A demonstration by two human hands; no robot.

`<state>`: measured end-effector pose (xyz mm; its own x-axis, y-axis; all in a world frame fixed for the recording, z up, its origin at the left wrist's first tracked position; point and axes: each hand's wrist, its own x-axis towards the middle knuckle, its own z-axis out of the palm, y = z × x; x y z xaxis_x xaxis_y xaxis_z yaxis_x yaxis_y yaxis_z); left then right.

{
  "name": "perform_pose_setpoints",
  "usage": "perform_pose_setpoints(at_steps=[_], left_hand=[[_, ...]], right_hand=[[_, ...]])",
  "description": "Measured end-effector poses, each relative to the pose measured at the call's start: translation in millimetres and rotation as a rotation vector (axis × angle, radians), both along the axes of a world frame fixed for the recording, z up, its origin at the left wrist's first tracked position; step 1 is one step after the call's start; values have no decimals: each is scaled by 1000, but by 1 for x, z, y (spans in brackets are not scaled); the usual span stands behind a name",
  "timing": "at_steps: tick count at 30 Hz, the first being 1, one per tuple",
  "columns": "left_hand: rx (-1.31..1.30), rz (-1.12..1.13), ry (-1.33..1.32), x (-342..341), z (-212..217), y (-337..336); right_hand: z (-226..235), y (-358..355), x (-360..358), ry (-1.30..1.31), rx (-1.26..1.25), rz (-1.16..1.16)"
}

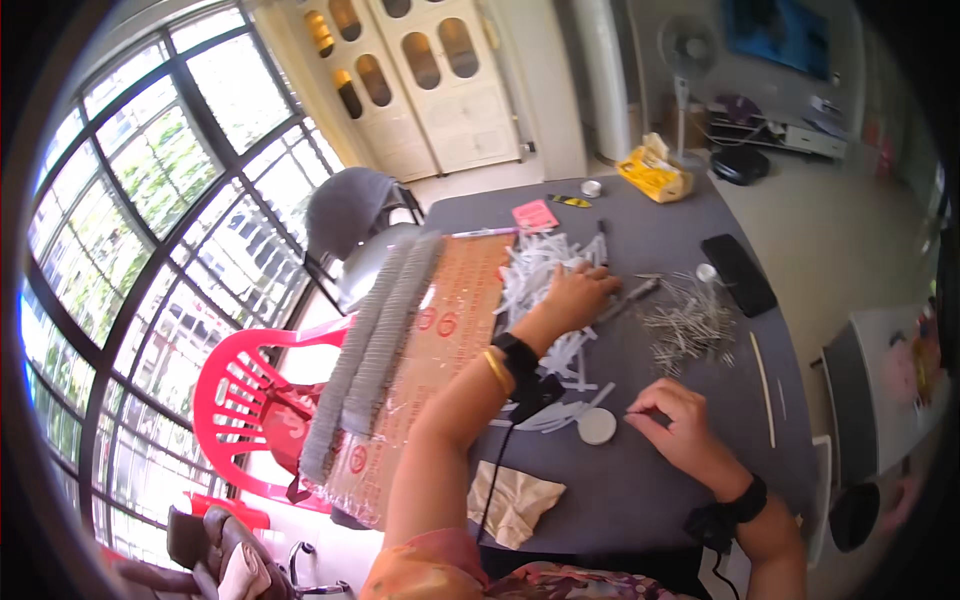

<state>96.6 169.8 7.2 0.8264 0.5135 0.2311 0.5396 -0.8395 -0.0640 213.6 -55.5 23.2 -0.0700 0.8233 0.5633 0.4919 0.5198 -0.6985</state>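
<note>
My left hand (580, 296) rests over a loose pile of white strips (530, 270) in the middle of the table, its fingers stretched a little apart. More white strips (560, 413) are scattered closer to me. Lower right, my right hand (675, 420) is closed in a pinch, thumb against forefinger; anything between them is too small to make out. Just left of it lies a round white lid-like disc (597, 427). Beyond the right hand spreads a heap of thin metal pins or rods (690, 335). A slim grey tool (632, 298) lies between the heap and my left hand.
Brown cardboard (460, 290) under clear film lies left, with long grey ridged rolls (375, 335) along it. A black phone (738, 275), a thin stick (763, 388), a beige cloth (512, 503) and a yellow packet (655, 172) are on the grey table. A pink chair (235, 400) stands left.
</note>
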Motion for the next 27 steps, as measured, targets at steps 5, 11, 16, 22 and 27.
perform_pose_setpoints(at_steps=[5, 11, 16, 22, 27], left_hand=[[-92, 38, -56, -2, 5, -9], [-95, -17, -28, -27, 12, -18], [-197, 38, -27, -71, 31, -25], [-296, -47, -66, -105, 36, -59], [-92, -112, -226, -98, 43, -92]], right_hand=[[1, -2, -1, -5, 27, 11], [-4, -3, 1, -31, -10, -19], [1, -3, -1, -64, -108, -46], [-2, -1, 6, -53, -73, -11], [-3, -2, 7, -37, -83, -28]])
